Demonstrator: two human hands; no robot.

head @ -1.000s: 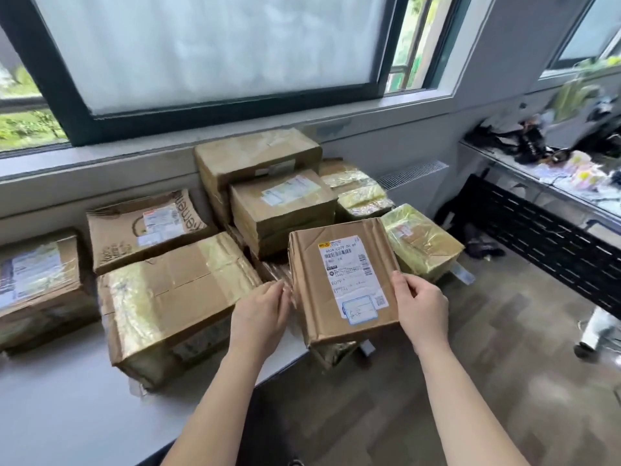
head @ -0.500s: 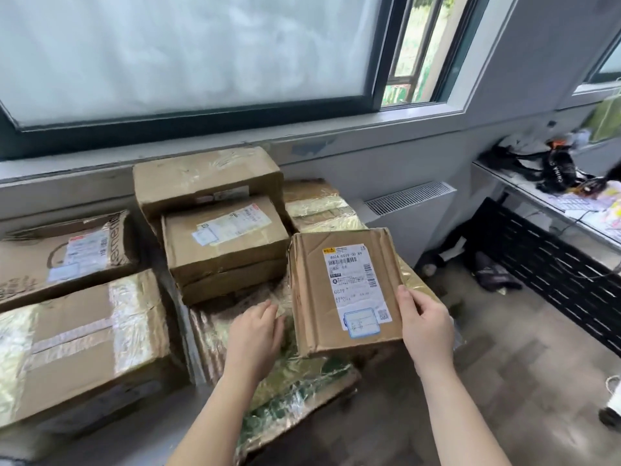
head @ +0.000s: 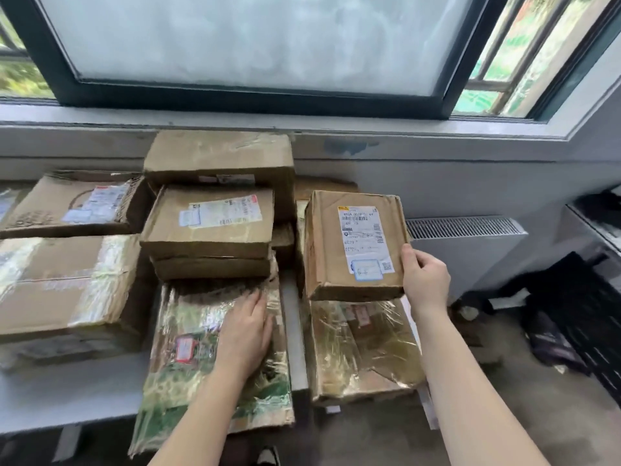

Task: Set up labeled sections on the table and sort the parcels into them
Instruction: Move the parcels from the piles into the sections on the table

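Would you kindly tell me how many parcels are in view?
8 plainly: held parcel in the right hand, taped parcel below it, green parcel under the left hand, top box, labelled box, flat box stacked centre, back box, front box left. Others partly hidden.

Left hand (head: 247,334): palm down, fingers straight and close together, lying flat on the film-wrapped parcel (head: 188,331).
Left forearm (head: 198,418): bare, slanting up from the bottom edge toward the right.
Right hand (head: 425,280): higher than the left, curled round the near right corner of the brown parcel (head: 332,250), thumb on the labelled face, fingers hidden beneath.
Right forearm (head: 470,398): bare, rising from the lower right, leaning left to the wrist.
Spacing: hands well apart.
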